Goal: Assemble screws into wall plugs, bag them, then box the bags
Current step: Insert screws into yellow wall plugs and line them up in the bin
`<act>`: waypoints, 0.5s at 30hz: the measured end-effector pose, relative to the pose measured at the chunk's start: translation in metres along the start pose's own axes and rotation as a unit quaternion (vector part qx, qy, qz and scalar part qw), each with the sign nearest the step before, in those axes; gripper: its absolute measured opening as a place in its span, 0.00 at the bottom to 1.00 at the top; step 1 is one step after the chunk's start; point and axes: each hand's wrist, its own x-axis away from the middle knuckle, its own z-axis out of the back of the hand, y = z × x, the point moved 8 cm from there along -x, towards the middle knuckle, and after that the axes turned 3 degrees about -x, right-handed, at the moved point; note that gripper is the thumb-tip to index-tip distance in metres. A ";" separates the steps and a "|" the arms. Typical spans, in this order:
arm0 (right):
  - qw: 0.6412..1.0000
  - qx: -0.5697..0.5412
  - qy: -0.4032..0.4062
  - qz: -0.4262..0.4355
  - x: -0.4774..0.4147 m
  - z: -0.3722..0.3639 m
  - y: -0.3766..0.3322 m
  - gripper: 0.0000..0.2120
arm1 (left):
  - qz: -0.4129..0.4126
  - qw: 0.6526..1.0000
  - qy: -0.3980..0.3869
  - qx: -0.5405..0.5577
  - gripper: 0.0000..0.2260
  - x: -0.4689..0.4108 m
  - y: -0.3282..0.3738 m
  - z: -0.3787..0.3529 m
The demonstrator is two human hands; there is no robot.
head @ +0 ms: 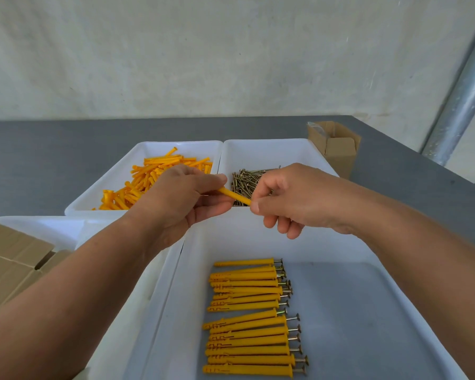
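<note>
1. Nearest, on the grey desk (39, 165): large white rectangular plastic tray (368, 270) holding two rows of yellow plastic wall plugs with metal screws inserted (250, 316).
2. Above that tray's far rim: left hand (181, 198), fingers (211, 212) curled round a single yellow wall plug (235, 196); right hand (283, 198), fingers (266, 185) pinching the plug's right end.
3. Beyond the tray: loose yellow plugs (148, 176) far-left, loose brass-coloured screws (247, 182) directly behind.
4. Farthest, beyond-right of the tray: open brown cardboard box (337, 149).

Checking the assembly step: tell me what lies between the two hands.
In the head view, one yellow plug bridges them: the left hand holds one end, the right hand pinches the other.
</note>
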 end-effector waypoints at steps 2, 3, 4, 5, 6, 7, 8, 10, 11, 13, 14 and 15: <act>0.998 0.031 -0.058 -0.014 0.004 -0.007 0.002 0.03 | -0.027 0.998 0.042 -0.029 0.07 -0.003 0.005 0.011; 0.995 0.052 -0.088 -0.022 0.007 -0.011 0.003 0.03 | -0.042 0.996 0.063 -0.041 0.07 -0.004 0.007 0.017; 0.990 0.075 -0.118 -0.028 0.009 -0.016 0.005 0.03 | -0.054 0.994 0.080 -0.050 0.08 -0.006 0.009 0.023; 0.983 0.100 -0.149 -0.035 0.012 -0.022 0.007 0.03 | -0.065 0.992 0.093 -0.059 0.08 -0.008 0.010 0.028; 0.975 0.124 -0.177 -0.043 0.015 -0.028 0.009 0.03 | -0.074 0.989 0.103 -0.072 0.09 -0.009 0.011 0.033; 0.967 0.148 -0.201 -0.050 0.017 -0.035 0.011 0.03 | -0.083 0.986 0.113 -0.090 0.09 -0.011 0.012 0.038; 0.959 0.169 -0.222 -0.056 0.018 -0.040 0.013 0.05 | -0.094 0.982 0.125 -0.111 0.09 -0.012 0.013 0.042; 0.944 0.200 -0.252 -0.069 0.021 -0.048 0.017 0.07 | -0.117 0.969 0.149 -0.157 0.09 -0.013 0.015 0.049; 0.938 0.210 -0.264 -0.076 0.022 -0.051 0.020 0.08 | -0.128 0.961 0.160 -0.185 0.09 -0.014 0.016 0.052; 0.925 0.225 -0.290 -0.098 0.025 -0.057 0.025 0.08 | -0.142 0.936 0.179 -0.267 0.09 -0.015 0.016 0.055; 0.918 0.233 -0.303 -0.110 0.027 -0.059 0.029 0.07 | -0.145 0.918 0.191 -0.316 0.09 -0.016 0.016 0.056; 0.910 0.241 -0.314 -0.120 0.028 -0.062 0.032 0.06 | -0.147 0.899 0.200 -0.362 0.09 -0.015 0.016 0.056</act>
